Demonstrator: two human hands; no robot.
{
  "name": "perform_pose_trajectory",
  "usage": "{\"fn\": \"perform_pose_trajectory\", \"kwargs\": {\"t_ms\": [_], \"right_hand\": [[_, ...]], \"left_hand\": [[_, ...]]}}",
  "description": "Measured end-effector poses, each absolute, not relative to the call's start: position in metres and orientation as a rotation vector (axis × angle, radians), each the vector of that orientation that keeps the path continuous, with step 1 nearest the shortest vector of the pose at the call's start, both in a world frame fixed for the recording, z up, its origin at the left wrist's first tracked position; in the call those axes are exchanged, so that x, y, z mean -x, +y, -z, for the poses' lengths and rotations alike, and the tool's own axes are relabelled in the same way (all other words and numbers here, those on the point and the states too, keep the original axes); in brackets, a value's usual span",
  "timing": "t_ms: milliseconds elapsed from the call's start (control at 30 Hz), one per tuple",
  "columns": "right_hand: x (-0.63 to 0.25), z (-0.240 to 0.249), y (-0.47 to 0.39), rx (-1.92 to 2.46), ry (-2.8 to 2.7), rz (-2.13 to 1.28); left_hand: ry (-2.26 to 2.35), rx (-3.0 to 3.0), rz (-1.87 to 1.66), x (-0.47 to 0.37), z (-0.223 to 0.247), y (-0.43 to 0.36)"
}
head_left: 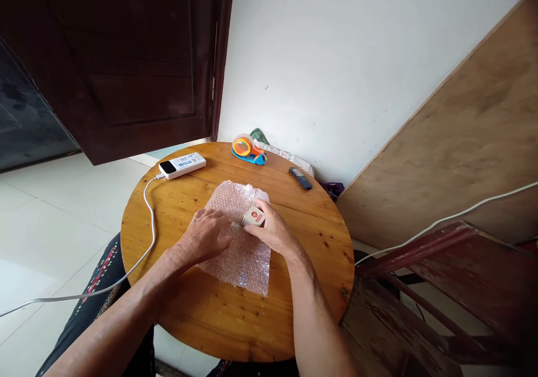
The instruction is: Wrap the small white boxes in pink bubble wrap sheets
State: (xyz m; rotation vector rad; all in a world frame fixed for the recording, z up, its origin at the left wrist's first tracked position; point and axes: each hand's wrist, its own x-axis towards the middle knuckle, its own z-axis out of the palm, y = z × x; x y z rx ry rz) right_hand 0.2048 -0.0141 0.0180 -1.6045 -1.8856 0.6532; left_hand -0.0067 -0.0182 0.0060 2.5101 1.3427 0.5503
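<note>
A sheet of pinkish bubble wrap (246,262) lies flat on the round wooden table (227,326). On its right part is a small pale box (254,216) with a red mark and label. My right hand (273,228) grips this box between thumb and fingers. Just left of the box, my left hand (205,234) rests palm down on the wrap, its fingers spread and slightly bent, holding nothing.
A white device (182,166) with a cable (152,220) is at the table's back left. Behind the wrap are an orange and blue tape dispenser (247,149) and a dark blurred object (300,178). A reddish wooden chair (437,270) stands to the right.
</note>
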Motion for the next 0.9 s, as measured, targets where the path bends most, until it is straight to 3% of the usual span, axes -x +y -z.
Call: {"fn": "perform_pose_trajectory", "kwargs": {"t_ms": [267, 567, 900], "right_hand": [[-0.207, -0.026, -0.018, 1.742, -2.014, -0.499], [-0.185, -0.024, -0.025, 1.430, -2.136, -0.651], [-0.196, -0.023, -0.023, 1.525, -2.191, -0.726]], "left_hand": [[1.265, -2.533, -0.400, 0.027, 0.002, -0.033], [1.278, -2.425, -0.486, 0.024, 0.008, -0.038], [1.256, -2.440, -0.518, 0.027, 0.011, -0.039]]}}
